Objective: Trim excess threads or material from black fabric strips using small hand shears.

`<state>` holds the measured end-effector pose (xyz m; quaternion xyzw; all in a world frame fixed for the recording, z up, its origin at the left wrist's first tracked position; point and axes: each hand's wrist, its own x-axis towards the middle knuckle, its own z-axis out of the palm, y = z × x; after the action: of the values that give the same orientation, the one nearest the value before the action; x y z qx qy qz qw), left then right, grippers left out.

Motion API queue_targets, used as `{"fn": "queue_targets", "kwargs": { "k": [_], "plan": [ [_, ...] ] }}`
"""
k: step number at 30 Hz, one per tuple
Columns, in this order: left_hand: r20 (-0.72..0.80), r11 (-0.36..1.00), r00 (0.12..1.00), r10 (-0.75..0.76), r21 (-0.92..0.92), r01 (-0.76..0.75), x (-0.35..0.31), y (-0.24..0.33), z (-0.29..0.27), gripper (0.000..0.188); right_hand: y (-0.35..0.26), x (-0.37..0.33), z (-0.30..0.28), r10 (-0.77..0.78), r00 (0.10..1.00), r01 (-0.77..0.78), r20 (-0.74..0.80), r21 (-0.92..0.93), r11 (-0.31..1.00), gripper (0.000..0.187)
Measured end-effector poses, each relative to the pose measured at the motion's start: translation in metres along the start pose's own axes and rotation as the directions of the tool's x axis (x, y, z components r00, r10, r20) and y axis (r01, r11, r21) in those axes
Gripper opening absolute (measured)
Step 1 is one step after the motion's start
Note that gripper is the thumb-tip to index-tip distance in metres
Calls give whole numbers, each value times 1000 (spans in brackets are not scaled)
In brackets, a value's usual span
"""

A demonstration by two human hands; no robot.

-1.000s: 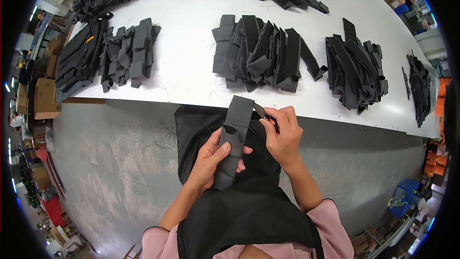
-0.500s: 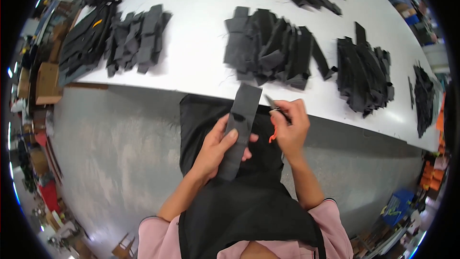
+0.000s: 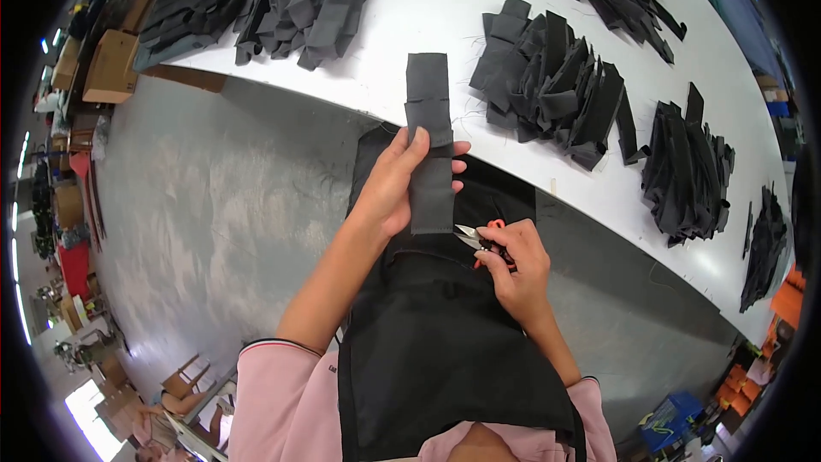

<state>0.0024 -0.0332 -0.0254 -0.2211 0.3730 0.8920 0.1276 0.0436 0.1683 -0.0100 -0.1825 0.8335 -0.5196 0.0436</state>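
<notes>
In the head view, my left hand (image 3: 398, 176) is clamped on a dark grey fabric strip (image 3: 432, 193), thumb on its upper face, fingertips showing past its right edge. My right hand (image 3: 520, 270), apart from the left, grips small snips (image 3: 468, 236) with the blades parted, just beside the strip's lower right corner; I can't tell whether they touch. So the strip lies ahead and left of my right hand; the left is nearer, being on it. Its long axis runs straight away from me, far end over the white table (image 3: 428, 9), near end pointing toward my black apron (image 3: 453, 342).
</notes>
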Motion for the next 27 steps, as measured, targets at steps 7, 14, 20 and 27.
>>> {"fn": "queue_targets", "kwargs": {
  "k": [7,14,20,27],
  "plan": [
    [-80,995,996,48,-86,-55,-2,4,-7,34,-8,0,13,-151,987,156,50,-122,980,27],
    [-205,975,966,160,-121,-187,-9,6,2,33,-13,8,33,-260,965,264,44,-173,949,28],
    [-309,949,919,245,-118,-293,-15,9,-2,33,-21,10,41,-229,973,229,17,-126,965,26],
    [-321,909,888,329,-146,-389,-33,13,-6,29,-38,2,49,-205,978,206,27,-34,978,23]
  ]
}}
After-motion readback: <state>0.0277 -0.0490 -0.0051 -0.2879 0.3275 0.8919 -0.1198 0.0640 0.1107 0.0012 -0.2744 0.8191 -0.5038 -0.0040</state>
